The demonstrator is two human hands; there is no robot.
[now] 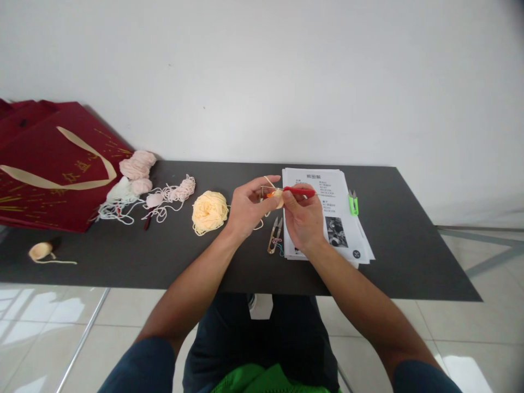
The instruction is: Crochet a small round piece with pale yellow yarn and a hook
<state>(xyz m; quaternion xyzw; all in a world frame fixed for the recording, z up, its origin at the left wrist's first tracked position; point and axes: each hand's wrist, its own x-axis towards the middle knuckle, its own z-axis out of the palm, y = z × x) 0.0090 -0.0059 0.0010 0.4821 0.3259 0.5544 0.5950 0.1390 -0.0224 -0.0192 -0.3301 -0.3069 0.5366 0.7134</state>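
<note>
Over the long dark grey table (245, 273): two bare hands meet, held up close to each other.
Left hand (249, 206): half open, fingers bent; the thumb and fingers pinch a small pale yellow yarn piece with a bit of orange on it (279, 200). A thin strand of yarn runs over a finger.
Right hand (305, 221): mostly closed, holding a thin metal hook with a fat red handle (298, 191). The hook points at the left hand, and its tip is too small to see well.
Yarn piece: between the two hands, up above the table.
Little snips: small metal ones (274, 237) with pink and blue thread lie below the hands, just beside the papers.
Papers: a stack of white printed sheets (338, 207) lies under the right hand.
Green snips: small, with a bright green handle (353, 204), at the right edge of the papers.
Yellow ball: round, fluffy, pale yellow yarn (209, 213), just left of the left hand.
Pink and white yarn: a pale pink twisted bundle (183, 189) and a loose white tangle (123, 196) lie farther left.
Bag: big, dark red, with gold marks (49, 142), at the far left.
Little cup: small, round, cream yarn (40, 251), in front of the bag.
</note>
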